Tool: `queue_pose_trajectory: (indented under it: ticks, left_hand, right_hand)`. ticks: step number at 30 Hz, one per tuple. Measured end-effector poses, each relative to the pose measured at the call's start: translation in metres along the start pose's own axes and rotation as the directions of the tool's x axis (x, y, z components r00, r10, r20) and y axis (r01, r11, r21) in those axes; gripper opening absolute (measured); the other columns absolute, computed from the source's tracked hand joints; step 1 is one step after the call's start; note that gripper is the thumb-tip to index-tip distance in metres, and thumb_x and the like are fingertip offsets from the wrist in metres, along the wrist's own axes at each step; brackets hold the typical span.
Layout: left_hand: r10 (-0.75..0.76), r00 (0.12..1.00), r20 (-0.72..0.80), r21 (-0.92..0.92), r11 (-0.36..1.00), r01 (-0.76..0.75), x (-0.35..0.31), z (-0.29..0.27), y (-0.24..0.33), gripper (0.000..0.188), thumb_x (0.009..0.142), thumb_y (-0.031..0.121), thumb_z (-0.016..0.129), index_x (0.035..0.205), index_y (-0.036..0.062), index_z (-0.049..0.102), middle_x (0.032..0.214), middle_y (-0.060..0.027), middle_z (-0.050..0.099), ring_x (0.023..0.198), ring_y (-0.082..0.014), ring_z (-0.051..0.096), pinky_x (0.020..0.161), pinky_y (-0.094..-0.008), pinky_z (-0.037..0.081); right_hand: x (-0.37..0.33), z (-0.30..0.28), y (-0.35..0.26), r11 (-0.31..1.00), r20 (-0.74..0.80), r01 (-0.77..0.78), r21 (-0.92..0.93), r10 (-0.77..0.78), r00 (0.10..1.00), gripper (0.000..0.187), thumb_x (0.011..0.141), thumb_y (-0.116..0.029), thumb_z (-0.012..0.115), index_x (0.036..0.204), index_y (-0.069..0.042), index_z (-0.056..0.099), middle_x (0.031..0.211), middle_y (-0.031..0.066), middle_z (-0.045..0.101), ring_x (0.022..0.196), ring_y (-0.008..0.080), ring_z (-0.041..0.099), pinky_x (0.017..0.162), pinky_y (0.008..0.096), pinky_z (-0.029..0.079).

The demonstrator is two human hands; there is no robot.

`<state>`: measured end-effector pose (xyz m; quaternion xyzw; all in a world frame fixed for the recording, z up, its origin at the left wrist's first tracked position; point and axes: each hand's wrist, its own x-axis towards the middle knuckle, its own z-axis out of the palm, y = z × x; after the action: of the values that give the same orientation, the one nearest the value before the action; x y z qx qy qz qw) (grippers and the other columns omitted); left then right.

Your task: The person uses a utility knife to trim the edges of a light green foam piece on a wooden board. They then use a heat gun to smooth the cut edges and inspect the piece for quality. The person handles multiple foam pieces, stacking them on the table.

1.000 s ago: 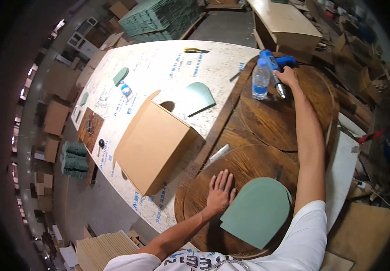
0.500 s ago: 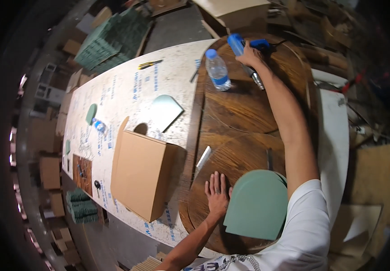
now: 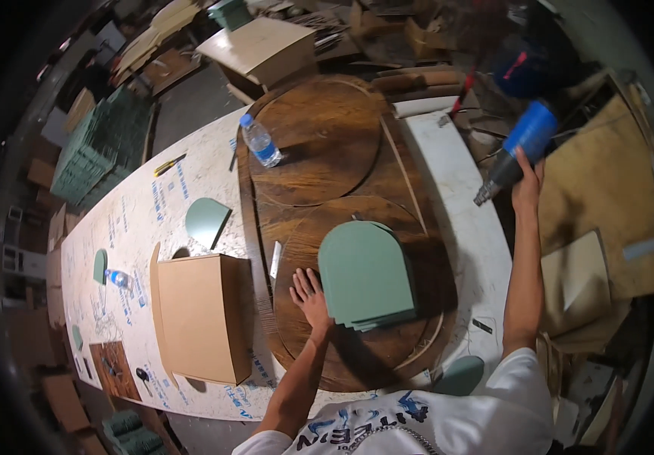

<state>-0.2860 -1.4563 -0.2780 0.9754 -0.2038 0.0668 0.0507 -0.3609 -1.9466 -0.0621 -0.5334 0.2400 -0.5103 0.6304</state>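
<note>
My right hand [image 3: 528, 182] is wrapped round a blue heat gun [image 3: 520, 148] with a dark barrel and metal nozzle, held out beyond the table's right edge. The nozzle points down and back toward the table. My left hand [image 3: 312, 299] lies flat, fingers spread, on a dark brown wooden panel [image 3: 296, 250]. Just right of it sits a stack of green arch-shaped boards [image 3: 366, 274], which its wrist side nearly touches. A small silver metal strip [image 3: 275, 259] lies beyond the left fingertips.
A water bottle [image 3: 261, 142] stands on the panel's far part. Left of the panel are a cardboard box [image 3: 202, 318], a loose green board [image 3: 207, 221], yellow-handled tool [image 3: 170, 164] and another bottle [image 3: 119, 279]. A large carton [image 3: 266, 53] stands past the far end.
My right hand has lifted the heat gun off the far end of the panel and swung it right, past the table edge. My left hand stays on the panel; the view has turned right.
</note>
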Motion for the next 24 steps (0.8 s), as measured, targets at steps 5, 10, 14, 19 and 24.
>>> queue_pose_trajectory:
  ticks: [5,10,14,19,24]
  left_hand:
    - [0.051,0.998,-0.020,-0.134,0.990,-0.053,-0.003,-0.007,-0.004,0.076,0.089,0.049,0.044,0.146,0.0021,0.026,0.154,-0.0206,0.017,0.143,-0.0355,0.013,0.113,-0.0525,0.006]
    - [0.175,0.972,-0.155,-0.395,0.891,-0.223,-0.001,-0.005,-0.029,0.060,0.084,0.026,0.056,0.136,0.0018,0.042,0.146,-0.0185,0.035,0.136,-0.0339,0.030,0.111,-0.0510,0.018]
    - [-0.247,0.966,0.076,-0.868,0.460,0.186,-0.021,-0.064,-0.053,0.045,0.099,0.033,0.046,0.124,-0.0039,0.051,0.115,-0.0166,0.058,0.104,-0.0279,0.055,0.093,-0.0333,0.042]
    - [0.383,0.924,0.003,-0.985,0.158,-0.062,-0.082,-0.219,0.046,0.051,0.086,0.027,0.069,0.125,-0.0017,0.053,0.114,-0.0188,0.060,0.107,-0.0290,0.056,0.094,-0.0370,0.043]
    - [0.711,0.700,-0.067,-0.894,0.269,-0.359,-0.121,-0.283,0.096,0.098,0.063,0.045,0.085,0.135,-0.0035,0.039,0.117,-0.0266,0.055,0.109,-0.0417,0.055,0.096,-0.0421,0.043]
  right_hand:
    - [-0.127,-0.110,-0.101,0.999,-0.207,-0.041,0.024,0.045,0.977,0.061,0.081,-0.015,0.072,0.134,-0.003,0.043,0.124,0.0087,0.053,0.113,0.0230,0.050,0.099,0.0370,0.038]
    - [-0.293,-0.128,-0.144,0.973,-0.345,-0.221,-0.064,0.186,0.920,0.062,0.079,-0.009,0.071,0.134,-0.005,0.044,0.120,0.0093,0.056,0.110,0.0226,0.053,0.097,0.0373,0.040]
    - [-0.402,-0.105,-0.147,0.923,-0.386,-0.383,0.025,0.362,0.848,0.091,0.070,-0.001,0.077,0.144,-0.003,0.025,0.127,0.0132,0.052,0.116,0.0259,0.050,0.101,0.0386,0.039]
    - [-0.472,-0.045,-0.125,0.931,-0.274,-0.332,-0.151,0.283,0.919,0.094,0.072,-0.002,0.078,0.145,-0.005,0.018,0.132,0.0156,0.044,0.115,0.0276,0.050,0.099,0.0398,0.042]
    - [-0.505,-0.007,-0.112,0.902,-0.029,-0.176,-0.395,0.180,0.983,0.077,0.074,0.002,0.071,0.136,-0.002,0.026,0.120,0.0118,0.048,0.110,0.0248,0.051,0.097,0.0388,0.041]
